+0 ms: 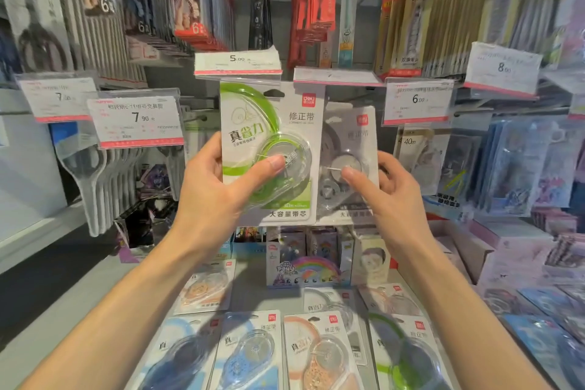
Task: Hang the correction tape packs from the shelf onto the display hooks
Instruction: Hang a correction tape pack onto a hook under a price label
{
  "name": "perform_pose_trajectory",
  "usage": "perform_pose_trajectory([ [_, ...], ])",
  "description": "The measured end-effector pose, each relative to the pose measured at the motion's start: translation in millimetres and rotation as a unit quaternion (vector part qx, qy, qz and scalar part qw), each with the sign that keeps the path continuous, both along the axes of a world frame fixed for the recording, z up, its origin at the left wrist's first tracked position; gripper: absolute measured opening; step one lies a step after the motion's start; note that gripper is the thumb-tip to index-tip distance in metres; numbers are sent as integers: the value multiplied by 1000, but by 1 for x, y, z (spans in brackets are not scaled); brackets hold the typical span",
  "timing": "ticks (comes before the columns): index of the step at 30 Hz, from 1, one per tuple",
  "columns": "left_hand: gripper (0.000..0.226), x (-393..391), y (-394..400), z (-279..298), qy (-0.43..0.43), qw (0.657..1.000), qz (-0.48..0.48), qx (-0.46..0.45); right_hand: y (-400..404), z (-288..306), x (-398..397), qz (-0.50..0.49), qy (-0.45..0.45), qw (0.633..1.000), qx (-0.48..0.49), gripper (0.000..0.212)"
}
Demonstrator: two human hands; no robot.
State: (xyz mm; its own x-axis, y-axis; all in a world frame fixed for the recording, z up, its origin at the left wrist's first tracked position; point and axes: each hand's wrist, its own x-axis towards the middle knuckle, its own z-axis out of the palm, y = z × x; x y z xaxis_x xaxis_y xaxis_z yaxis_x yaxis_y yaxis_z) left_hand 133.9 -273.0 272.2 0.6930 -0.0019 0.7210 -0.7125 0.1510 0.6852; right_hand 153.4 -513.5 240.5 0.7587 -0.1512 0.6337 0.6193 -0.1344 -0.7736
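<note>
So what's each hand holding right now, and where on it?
Left hand pinches the green correction tape pack at its lower left, thumb on the blister. Right hand grips the grey pack by its lower right edge.

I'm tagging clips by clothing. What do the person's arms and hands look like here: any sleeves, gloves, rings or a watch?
Both forearms are bare as far as the frame shows, with no sleeves visible. The left hand and right hand wear no gloves, and no rings, watch or bracelets show. The nails look short and unpainted.

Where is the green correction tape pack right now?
In the head view, the green correction tape pack is held up at centre by the left hand, just under the 5.00 price tag, with the grey pack in the right hand beside it.
</note>
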Motion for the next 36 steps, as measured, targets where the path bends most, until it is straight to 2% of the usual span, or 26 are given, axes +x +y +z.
perform_pose_trajectory([
  [3,44,0,1,0,0,1000,-3,-1,7,13,8,-8,-11,1000,8,39],
  [7,44,0,3,0,-2,1000,-6,2,12,22,21,-15,-8,1000,19,30],
  [11,46,3,5,-2,0,1000,-9,10,10,20,32,-40,-4,999,10,31],
  [16,44,8,7,-5,2,1000,4,26,13,17,49,-76,35,996,-2,48],
  [19,49,12,8,-9,5,999,19,47,15,15,64,-95,66,993,-25,39],
  [23,46,15,12,-13,6,997,32,73,20,9,80,-148,107,976,-115,66],
  [25,44,17,14,-15,12,996,35,81,24,12,81,-151,142,971,-123,70],
  [29,41,24,14,-20,23,994,47,93,18,13,68,-141,145,970,-133,56],
  [33,40,32,8,-28,41,994,40,93,3,6,39,-162,81,978,-102,33],
  [36,39,39,-3,-33,64,992,38,97,1,1,13,-133,53,987,-71,23],
])
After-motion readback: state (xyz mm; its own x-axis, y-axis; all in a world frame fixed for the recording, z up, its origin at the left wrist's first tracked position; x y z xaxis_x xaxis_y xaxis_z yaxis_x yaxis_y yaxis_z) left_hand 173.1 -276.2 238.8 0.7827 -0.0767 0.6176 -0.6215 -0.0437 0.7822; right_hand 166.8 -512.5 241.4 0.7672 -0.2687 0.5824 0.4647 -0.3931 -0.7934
